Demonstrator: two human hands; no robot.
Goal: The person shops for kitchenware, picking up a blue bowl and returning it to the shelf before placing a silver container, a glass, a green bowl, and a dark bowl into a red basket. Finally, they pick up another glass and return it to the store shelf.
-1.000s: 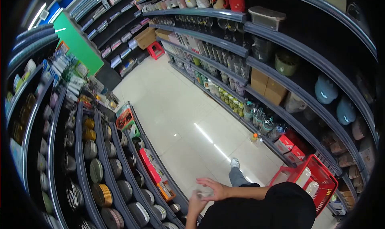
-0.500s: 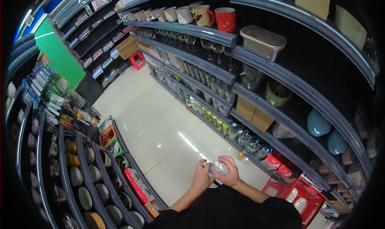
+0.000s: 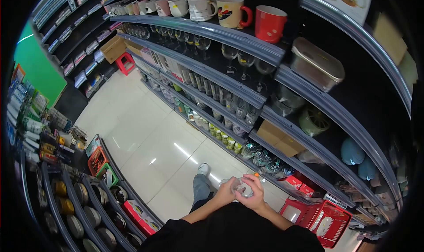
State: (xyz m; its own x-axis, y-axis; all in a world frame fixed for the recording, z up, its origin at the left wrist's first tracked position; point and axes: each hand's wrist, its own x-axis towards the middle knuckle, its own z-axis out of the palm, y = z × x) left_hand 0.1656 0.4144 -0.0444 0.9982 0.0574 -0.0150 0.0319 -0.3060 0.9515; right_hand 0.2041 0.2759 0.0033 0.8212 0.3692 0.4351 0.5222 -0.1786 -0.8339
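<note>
A small clear glass sits between both of my hands in front of my chest. My left hand cups its left side and my right hand wraps around its right side, fingers curled over the rim. The shelves on my right carry rows of drinking glasses, with wine glasses one level up and mugs on the top level.
A red shopping basket with items stands on the floor at lower right. Shelves of bowls and pans line the left side. The tiled aisle runs ahead to a red stool and cardboard boxes.
My view has swung up and toward the right-hand shelves. Both hands have stayed on the glass, which sits a little lower in view than half a second ago. One foot has stepped forward.
</note>
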